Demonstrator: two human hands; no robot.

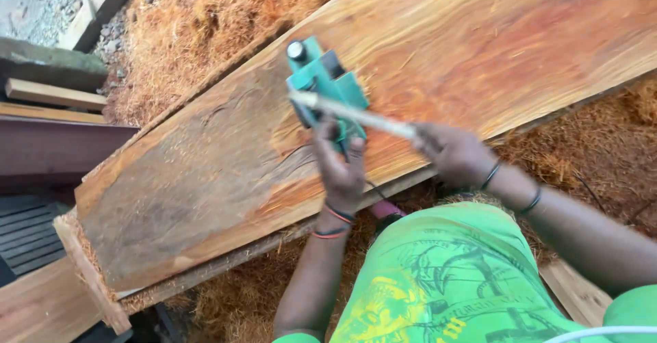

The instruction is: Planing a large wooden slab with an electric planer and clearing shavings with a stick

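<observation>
so the teal electric planer (323, 83) is sitting on the big wooden plank (438, 49), roughly in the middle of the board's width and a bit left of centre in my view, right where the grey weathered stretch meets the fresh reddish wood. the plank runs diagonally from lower left to upper right and rests on a rougher beam (41, 305) at its near end. across the planer lies a pale, blurry stick or tube (352, 114); it cuts over the tool's body and hides part of it, can't tell exactly what it is. my left hand (340, 162) is wrapped around the planer's rear handle, fingers curled tight on it, two orange bands on that wrist. my right hand (452, 153) is closed around the right end of that pale stick, two dark bangles on the wrist. a thin dark cord (375, 190) trails from under the left hand down toward my green shirt (438, 274). piles of reddish wood shavings (198, 21) lie heaped on both sides of the plank, above it and below it by my right arm. off to the left there are a few stacked boards (55, 93) and a dark slatted surface (24, 230). count: one planer, one plank being worked, two hands, both busy.
</observation>
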